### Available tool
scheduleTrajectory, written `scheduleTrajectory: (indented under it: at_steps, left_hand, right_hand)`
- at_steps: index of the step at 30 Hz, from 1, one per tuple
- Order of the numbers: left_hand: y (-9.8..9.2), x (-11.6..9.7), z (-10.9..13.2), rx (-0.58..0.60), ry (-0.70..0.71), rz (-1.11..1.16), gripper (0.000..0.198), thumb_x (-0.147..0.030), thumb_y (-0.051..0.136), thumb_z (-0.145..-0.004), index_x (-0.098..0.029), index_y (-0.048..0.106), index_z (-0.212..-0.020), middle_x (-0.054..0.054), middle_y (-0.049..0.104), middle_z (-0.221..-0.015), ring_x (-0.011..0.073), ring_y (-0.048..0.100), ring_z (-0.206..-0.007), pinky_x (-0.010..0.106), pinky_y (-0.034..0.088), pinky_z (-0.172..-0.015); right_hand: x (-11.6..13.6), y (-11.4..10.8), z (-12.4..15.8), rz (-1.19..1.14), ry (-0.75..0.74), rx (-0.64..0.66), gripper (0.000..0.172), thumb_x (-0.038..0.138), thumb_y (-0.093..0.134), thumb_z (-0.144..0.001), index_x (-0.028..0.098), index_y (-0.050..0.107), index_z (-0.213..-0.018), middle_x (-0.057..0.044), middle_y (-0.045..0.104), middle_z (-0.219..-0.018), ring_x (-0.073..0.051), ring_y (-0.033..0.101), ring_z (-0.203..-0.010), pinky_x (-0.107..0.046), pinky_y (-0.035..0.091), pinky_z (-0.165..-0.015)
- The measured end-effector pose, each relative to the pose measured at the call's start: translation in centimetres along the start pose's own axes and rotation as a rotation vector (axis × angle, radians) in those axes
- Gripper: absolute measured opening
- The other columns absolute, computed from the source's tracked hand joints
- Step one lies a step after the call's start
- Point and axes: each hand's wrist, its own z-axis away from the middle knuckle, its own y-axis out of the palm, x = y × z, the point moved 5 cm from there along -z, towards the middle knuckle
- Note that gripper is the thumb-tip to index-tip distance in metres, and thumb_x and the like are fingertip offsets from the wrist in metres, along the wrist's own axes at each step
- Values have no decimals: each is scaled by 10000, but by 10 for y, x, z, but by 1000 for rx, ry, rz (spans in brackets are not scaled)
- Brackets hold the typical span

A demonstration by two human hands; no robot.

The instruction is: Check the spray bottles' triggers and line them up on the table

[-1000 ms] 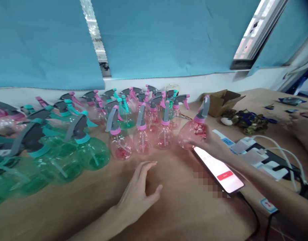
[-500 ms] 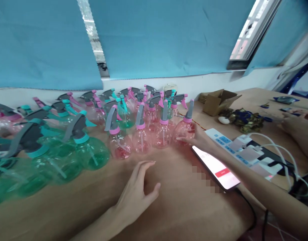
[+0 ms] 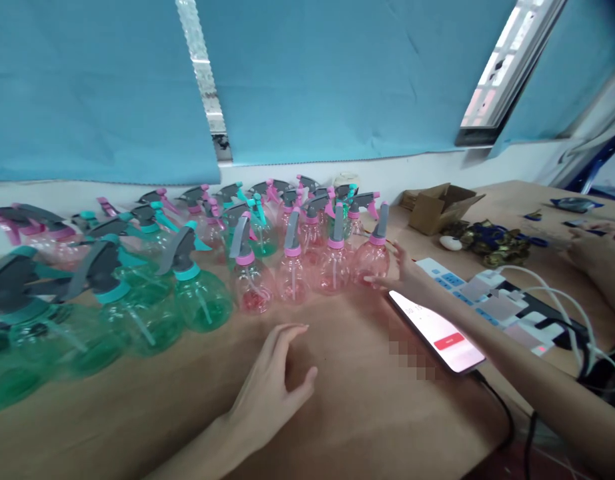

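A spray bottle with a clear pink body, pink collar and grey lever (image 3: 371,260) stands upright at the right end of the front row. My right hand (image 3: 410,277) is beside it, thumb low in front of the body and fingers apart at its right side. The fingers look loose around the bottle, not wrapped tight. My left hand (image 3: 272,373) hangs open over the table, fingers curved and thumb spread, with nothing in it. Nearest to it are another pink spray bottle (image 3: 253,287) and a green spray bottle (image 3: 203,300).
Several more pink and green bottles crowd the wooden table (image 3: 337,413) back toward the wall. A lit phone (image 3: 437,333) lies under my right forearm. Beyond it are a power strip (image 3: 462,293) with cables, an open cardboard box (image 3: 440,210) and another person's hand (image 3: 595,257).
My right hand has shifted slightly right of the pink bottle, and its fingers have loosened. The view has turned a little left. My left hand keeps its pose.
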Motion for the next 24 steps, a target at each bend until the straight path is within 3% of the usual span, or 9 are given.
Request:
scheduleTrajectory:
  at_steps: [3, 5, 8, 11, 14, 18, 24]
  left_hand:
    - [-7, 6, 5, -10, -7, -19, 451, -181, 502, -832, -289, 329, -1234, 54, 431, -1253, 218, 437, -1199, 456, 376, -1026]
    - [-12, 11, 9, -4, -27, -37, 434, -181, 496, -835, -287, 338, -1226, 52, 441, -1248, 219, 444, -1193, 456, 382, -1015]
    - [-21, 20, 18, 9, -71, -58, 410, -172, 487, -836, -279, 356, -1209, 50, 461, -1232, 217, 466, -1165, 449, 398, -990]
    - [-30, 28, 29, 1, -94, -66, 375, -157, 468, -842, -278, 379, -1185, 39, 488, -1198, 205, 493, -1128, 427, 414, -966]
    - [-41, 36, 44, -31, -104, -74, 319, -145, 451, -850, -274, 416, -1140, 28, 508, -1163, 190, 507, -1105, 393, 424, -950]
    - [-64, 46, 70, -89, -186, -94, 237, -140, 437, -860, -256, 482, -1062, 19, 535, -1112, 173, 527, -1072, 352, 431, -937]
    - [-118, 62, 128, -236, -408, -173, 194, -242, 441, -877, -228, 545, -1040, 41, 591, -1059, 210, 573, -1023, 377, 450, -902]
  right_hand:
    - [18, -12, 27, 99, 18, -17, 947, 591, 624, -724, 136, 186, -1430, -238, 437, -1350, -410, 455, -1214, -576, 409, -932]
    - [43, -17, 48, 142, -41, -14, 830, 556, 584, -782, 160, 225, -1417, -209, 519, -1269, -383, 502, -1170, -554, 433, -908]
    - [93, -7, 76, 91, -166, 89, 607, 497, 557, -831, 228, 356, -1337, -141, 562, -1223, -328, 540, -1126, -522, 450, -907]
    - [140, 27, 98, -16, -316, 387, 452, 405, 529, -878, 273, 418, -1295, -82, 536, -1281, -267, 502, -1185, -483, 403, -992]
    - [176, 66, 113, -180, -466, 608, 380, 353, 532, -882, 239, 475, -1240, -80, 518, -1305, -230, 511, -1173, -401, 449, -960]
    - [216, 111, 119, -294, -634, 712, 368, 310, 548, -879, 193, 499, -1224, -83, 540, -1288, -206, 490, -1189, -358, 420, -997]
    - [278, 157, 125, -396, -801, 764, 390, 318, 563, -874, 186, 515, -1238, -92, 561, -1283, -215, 479, -1219, -384, 404, -1021]
